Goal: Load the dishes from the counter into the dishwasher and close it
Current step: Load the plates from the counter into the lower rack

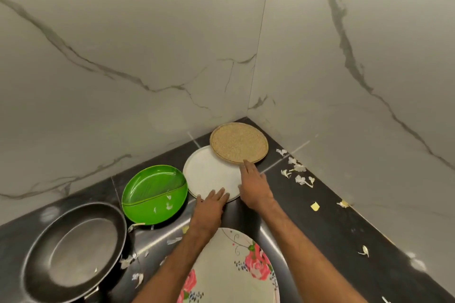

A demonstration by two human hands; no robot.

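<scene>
Dark polished stone counter (320, 229), corner of marble-look walls. Dishwasher not in view.

Black non-stick round frying pan (73, 253): well to the near-left of the flat white round plate (209, 174).
White round plate with a pink rose print (236, 273): nearer than the white plate, under the forearms.
Green round plastic plate with a divider (154, 194): just left of the white plate, rims almost touching.
Tan woven round tray (238, 142): behind-right of the white plate, overlapping its far rim.

Left hand (211, 204): fingers straight, lying on the white plate's near rim, holding nothing.
Right hand (253, 184): fingers extended over its right rim, tips touching the tray's near edge, gripping nothing.
Pale peel scraps (299, 174): right of the white plate.

Judgement: the white plate looks stiff, smooth and probably breakable. It has a low rim and lies flat, so there is little to hook. Clear the light tray first, then tip the plate's near rim up and pinch it there.
</scene>
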